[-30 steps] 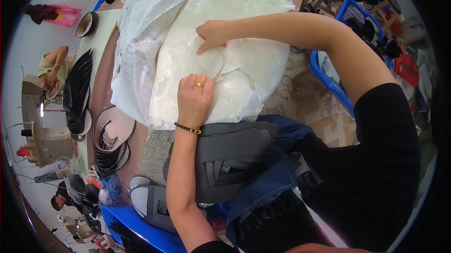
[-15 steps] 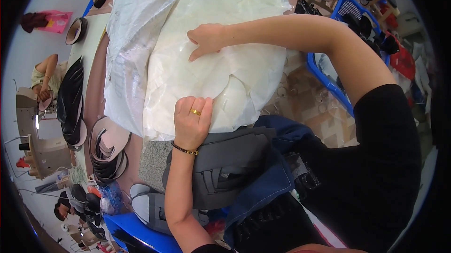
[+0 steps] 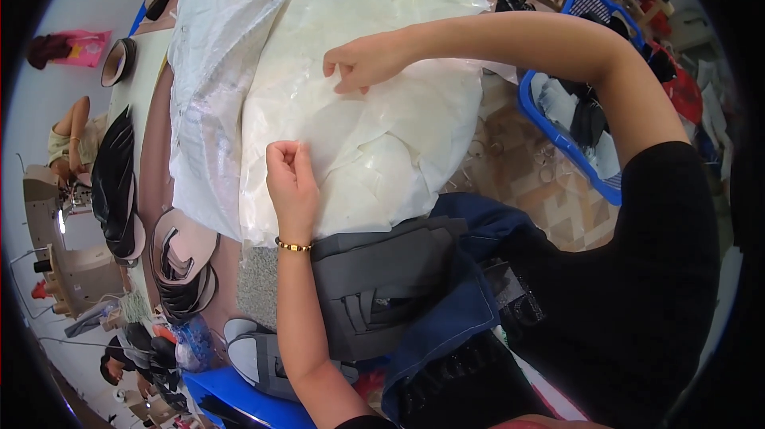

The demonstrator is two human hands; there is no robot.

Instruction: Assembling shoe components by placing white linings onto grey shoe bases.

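My left hand [image 3: 292,182] is closed, with thumb and forefinger pinching the edge of a thin, translucent whitish sheet piece [image 3: 331,130] with a rounded outline. The piece is slightly blurred and slants up toward my right hand [image 3: 370,62]. That hand hovers over the pile with its fingers bent and somewhat apart, and nothing shows in it. Beneath both hands lies a large clear plastic bag [image 3: 438,130] with similar pale, thin pieces in and on it. A white woven sack [image 3: 211,86] lies against its left side.
Dark grey fabric pieces [image 3: 382,286] lie at the near edge by my lap. Stacked pink and black cut pieces [image 3: 183,250] and black pieces [image 3: 115,190] lie left. A blue basket [image 3: 570,146] stands right. Two people work at sewing machines [image 3: 60,262] on the left.
My left hand has moved away and to the left, bringing the translucent piece up off the pile. My right hand has shifted slightly right, its fingers more bent.
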